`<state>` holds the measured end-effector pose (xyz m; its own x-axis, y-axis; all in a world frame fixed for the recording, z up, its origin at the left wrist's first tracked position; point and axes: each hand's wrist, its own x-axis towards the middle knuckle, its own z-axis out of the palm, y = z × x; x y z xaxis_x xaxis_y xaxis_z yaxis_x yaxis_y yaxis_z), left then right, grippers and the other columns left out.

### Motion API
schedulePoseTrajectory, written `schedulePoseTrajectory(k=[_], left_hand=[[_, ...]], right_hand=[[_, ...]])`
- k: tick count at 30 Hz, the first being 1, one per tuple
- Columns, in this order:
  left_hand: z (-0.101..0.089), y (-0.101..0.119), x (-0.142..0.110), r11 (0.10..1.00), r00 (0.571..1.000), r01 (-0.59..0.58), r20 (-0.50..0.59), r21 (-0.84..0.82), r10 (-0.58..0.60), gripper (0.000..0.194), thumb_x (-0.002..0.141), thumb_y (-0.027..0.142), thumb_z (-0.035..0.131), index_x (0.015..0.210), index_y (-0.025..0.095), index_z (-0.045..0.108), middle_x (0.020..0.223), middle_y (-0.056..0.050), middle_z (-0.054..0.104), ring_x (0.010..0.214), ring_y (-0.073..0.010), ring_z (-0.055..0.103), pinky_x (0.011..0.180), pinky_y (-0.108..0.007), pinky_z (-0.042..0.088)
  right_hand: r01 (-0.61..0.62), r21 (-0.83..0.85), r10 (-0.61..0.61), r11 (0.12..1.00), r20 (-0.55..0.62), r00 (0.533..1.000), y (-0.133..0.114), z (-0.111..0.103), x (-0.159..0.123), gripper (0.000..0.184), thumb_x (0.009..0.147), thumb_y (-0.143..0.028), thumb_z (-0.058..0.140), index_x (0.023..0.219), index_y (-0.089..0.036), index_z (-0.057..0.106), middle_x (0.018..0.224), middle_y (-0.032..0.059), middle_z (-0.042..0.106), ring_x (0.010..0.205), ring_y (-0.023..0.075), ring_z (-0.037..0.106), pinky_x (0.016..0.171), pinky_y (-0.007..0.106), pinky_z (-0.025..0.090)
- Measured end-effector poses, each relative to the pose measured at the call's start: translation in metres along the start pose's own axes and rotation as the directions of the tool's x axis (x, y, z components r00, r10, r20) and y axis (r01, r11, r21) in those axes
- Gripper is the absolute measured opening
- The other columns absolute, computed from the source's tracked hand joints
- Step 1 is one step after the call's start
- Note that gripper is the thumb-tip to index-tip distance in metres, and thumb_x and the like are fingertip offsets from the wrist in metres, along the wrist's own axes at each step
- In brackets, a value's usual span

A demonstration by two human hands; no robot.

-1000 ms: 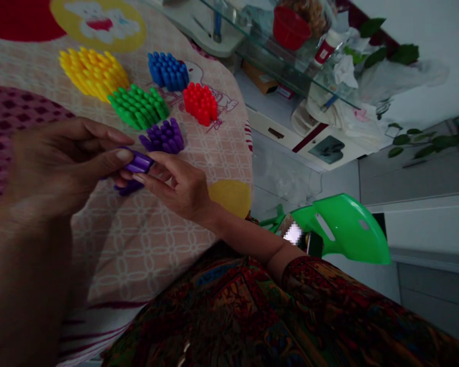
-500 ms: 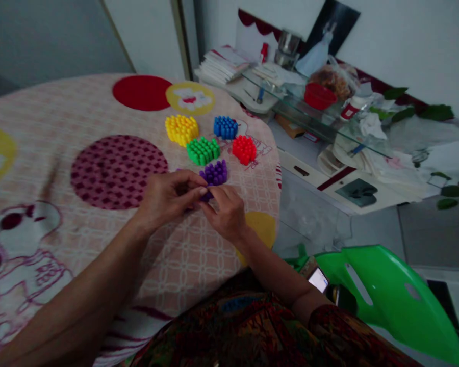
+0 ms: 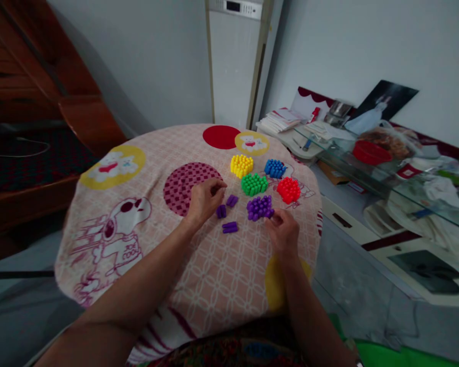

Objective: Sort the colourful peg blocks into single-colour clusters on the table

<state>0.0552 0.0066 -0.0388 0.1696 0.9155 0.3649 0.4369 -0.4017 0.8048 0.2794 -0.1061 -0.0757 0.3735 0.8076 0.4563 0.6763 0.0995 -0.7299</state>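
Note:
Five clusters of plastic pegs sit on the round table's cloth [image 3: 145, 239]: yellow [image 3: 241, 165], blue [image 3: 275, 168], green [image 3: 254, 184], red [image 3: 288, 189] and purple [image 3: 259, 207]. Three loose purple pieces lie left of the purple cluster [image 3: 231, 200] [image 3: 221, 211] [image 3: 230, 227]. My left hand [image 3: 204, 199] rests on the cloth with fingers curled, just left of the loose pieces. My right hand [image 3: 282, 230] sits with fingers closed at the purple cluster's right edge; what it pinches is too small to make out.
A glass shelf unit [image 3: 367, 168] crowded with papers, a red bowl [image 3: 369, 152] and bags stands right of the table. A white appliance [image 3: 235, 61] stands behind, wooden stairs [image 3: 34, 86] at the left, and a green plastic seat [image 3: 405, 357] at bottom right.
The view pulled back and up, showing the whole table. My hands, which together held a purple piece, have parted; loose purple pieces now lie on the cloth between them.

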Motion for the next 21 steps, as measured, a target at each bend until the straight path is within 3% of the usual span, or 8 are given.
schedulePoseTrajectory(k=[3,8,11,16,21], left_hand=[[0.003,-0.004,0.002,0.991,0.998,-0.051,0.035,0.122,0.047,0.024,0.082,0.024,0.054,0.095,0.015,0.073,0.088,-0.006,0.075,0.077,-0.0158,0.067,0.072,-0.025,0.052],[0.013,-0.001,0.003,0.948,0.966,-0.120,0.254,0.294,0.043,0.030,0.082,0.028,0.060,0.106,0.016,0.074,0.099,-0.008,0.075,0.087,-0.0198,0.068,0.081,-0.029,0.051],[0.019,0.000,0.003,0.914,0.947,-0.154,0.321,0.374,0.028,0.033,0.079,0.026,0.063,0.109,0.015,0.074,0.103,-0.010,0.075,0.095,-0.0235,0.068,0.086,-0.032,0.050],[0.023,-0.004,0.003,0.924,0.950,-0.146,0.311,0.352,0.032,0.030,0.076,0.020,0.063,0.104,0.015,0.072,0.097,-0.008,0.074,0.086,-0.0203,0.066,0.078,-0.029,0.049],[0.017,0.004,0.002,0.980,0.977,-0.059,0.215,0.189,0.017,0.013,0.072,0.016,0.068,0.085,0.017,0.069,0.076,-0.001,0.070,0.068,-0.0140,0.061,0.067,-0.025,0.046]], right_hand=[[0.005,-0.019,-0.004,1.000,0.008,1.000,0.001,0.007,-0.002,0.023,0.074,-0.033,0.063,0.091,-0.018,0.066,0.084,0.0069,0.068,0.077,0.0221,0.062,0.073,0.036,0.052],[-0.015,-0.013,0.015,1.000,0.010,1.000,0.003,0.012,-0.004,0.028,0.074,-0.034,0.065,0.096,-0.017,0.064,0.089,0.0096,0.070,0.077,0.0228,0.064,0.074,0.038,0.054],[-0.026,0.012,0.025,1.000,0.015,1.000,0.003,0.011,-0.005,0.030,0.074,-0.035,0.065,0.098,-0.017,0.063,0.090,0.0100,0.071,0.078,0.0226,0.066,0.075,0.038,0.055],[-0.030,0.022,0.029,0.999,0.017,0.999,0.003,0.007,-0.008,0.029,0.073,-0.034,0.065,0.097,-0.018,0.064,0.090,0.0086,0.071,0.078,0.0220,0.066,0.075,0.036,0.056],[0.020,0.034,-0.018,0.999,-0.058,0.998,0.004,0.006,-0.010,0.021,0.079,-0.033,0.063,0.093,-0.017,0.066,0.085,0.0067,0.071,0.073,0.0198,0.066,0.071,0.033,0.055]])
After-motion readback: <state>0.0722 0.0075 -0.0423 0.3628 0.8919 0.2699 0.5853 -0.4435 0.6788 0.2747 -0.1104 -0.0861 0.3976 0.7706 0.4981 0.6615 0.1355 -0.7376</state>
